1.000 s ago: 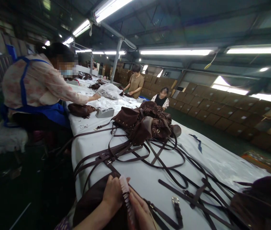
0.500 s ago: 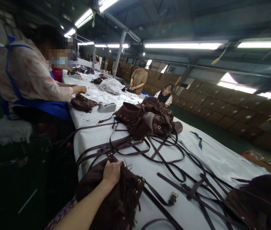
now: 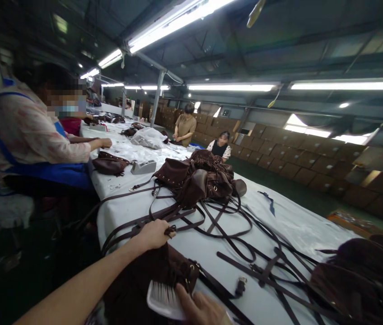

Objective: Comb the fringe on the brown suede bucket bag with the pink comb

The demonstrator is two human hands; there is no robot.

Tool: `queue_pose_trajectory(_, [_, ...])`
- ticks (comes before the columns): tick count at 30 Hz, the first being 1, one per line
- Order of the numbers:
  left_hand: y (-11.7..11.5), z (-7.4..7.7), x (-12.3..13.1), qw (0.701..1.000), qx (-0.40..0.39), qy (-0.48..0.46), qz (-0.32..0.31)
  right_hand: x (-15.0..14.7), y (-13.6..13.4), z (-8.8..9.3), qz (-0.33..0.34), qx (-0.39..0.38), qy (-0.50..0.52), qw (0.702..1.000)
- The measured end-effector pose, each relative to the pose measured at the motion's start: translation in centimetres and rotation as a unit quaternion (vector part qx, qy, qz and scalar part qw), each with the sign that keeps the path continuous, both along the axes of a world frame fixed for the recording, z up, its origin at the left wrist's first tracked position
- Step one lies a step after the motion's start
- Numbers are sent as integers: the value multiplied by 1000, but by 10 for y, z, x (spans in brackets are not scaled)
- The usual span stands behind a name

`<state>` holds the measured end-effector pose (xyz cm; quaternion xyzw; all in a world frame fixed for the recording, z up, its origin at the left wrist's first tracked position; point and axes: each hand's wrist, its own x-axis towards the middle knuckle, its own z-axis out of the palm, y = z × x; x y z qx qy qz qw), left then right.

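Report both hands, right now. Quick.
Left hand: closed, gripping part of the dark brown bag.
Right hand: closed, holding the white brush.

Comb (image 3: 163, 303) smooth, glossy plastic; bag (image 3: 133, 275) matt, leather-like; buckle (image 3: 241, 285) shiny metal.

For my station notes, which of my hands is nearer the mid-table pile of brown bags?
Left: your left hand, gripping the near bag, is short of the brown pile; your right hand, holding a white comb, is farther back.
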<state>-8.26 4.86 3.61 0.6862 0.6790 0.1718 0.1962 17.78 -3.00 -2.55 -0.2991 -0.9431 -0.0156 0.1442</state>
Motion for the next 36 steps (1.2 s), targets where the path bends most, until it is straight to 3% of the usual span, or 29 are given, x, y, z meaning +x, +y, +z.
queue_pose_trajectory(3, [-7,16,5,1000,8,4,-20,-37,7,4,-20,105,-83,991])
queue_pose_trajectory(8, [-26,33,16,998,45,27,-44,-73,49,26,-168,168,-143,961])
queue_pose_trajectory(14, [-28,33,20,993,105,17,-47,-80,102,52,-227,197,-128,945])
queue_pose_trajectory(17, [-25,30,22,989,135,-53,-35,-77,111,71,-245,214,-118,938])
queue_pose_trajectory(20, [-23,32,23,975,169,-130,-63,-70,118,96,-241,235,-106,936])
queue_pose_trajectory(23, [-15,40,14,941,232,-234,-75,-59,125,123,-230,256,-92,934])
queue_pose_trajectory(26, [2,49,2,857,284,-425,-68,-56,127,142,-229,277,-83,929])
queue_pose_trajectory(28, [15,54,2,808,230,-531,-116,-60,125,150,-229,280,-87,928])
queue_pose_trajectory(29, [20,55,7,803,184,-547,-151,-63,123,152,-226,274,-90,931])
queue_pose_trajectory(32, [25,48,39,851,103,-474,-199,-69,123,153,-211,231,-119,942])
queue_pose_trajectory(36, [15,16,86,942,91,-320,-43,-49,144,139,-206,169,-168,949])
